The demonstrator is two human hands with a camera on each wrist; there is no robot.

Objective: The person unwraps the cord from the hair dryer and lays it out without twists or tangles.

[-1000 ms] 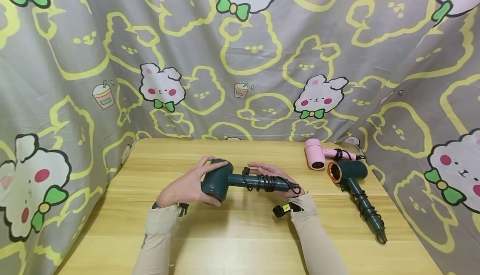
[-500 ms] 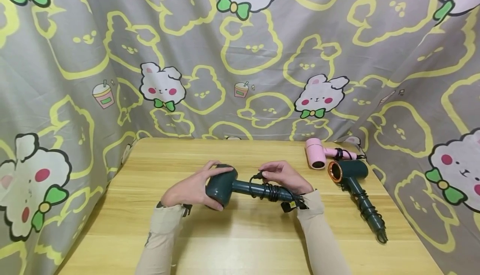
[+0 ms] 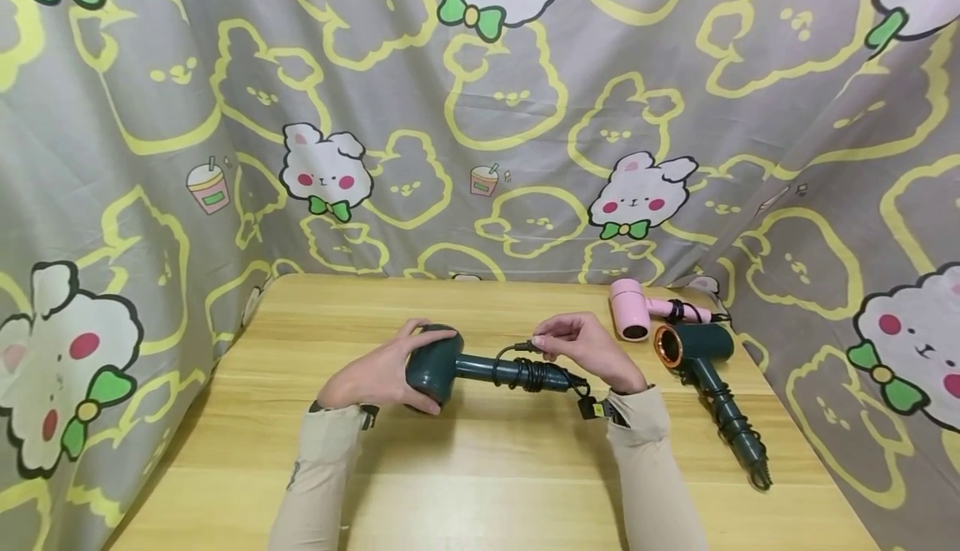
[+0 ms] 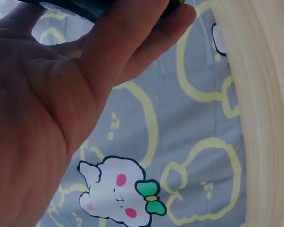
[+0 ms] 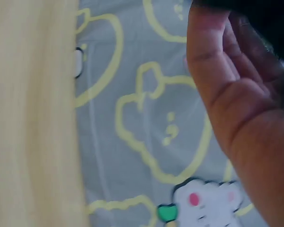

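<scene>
The dark green hair dryer is held near the middle of the counter, its head at 9 o'clock and its handle pointing just past 3. The head is grasped by the fingers of the left hand; the cord's free end is pinched between the fingers of the right hand. Most of the cord is coiled around the handle, so only that short end appears left to be dealt with; whether it is being wound or unwound cannot be told. From there, a pink hair dryer is seen toward 2 o'clock and a second green hair dryer toward 3, both untouched, their cords wrapped.
</scene>
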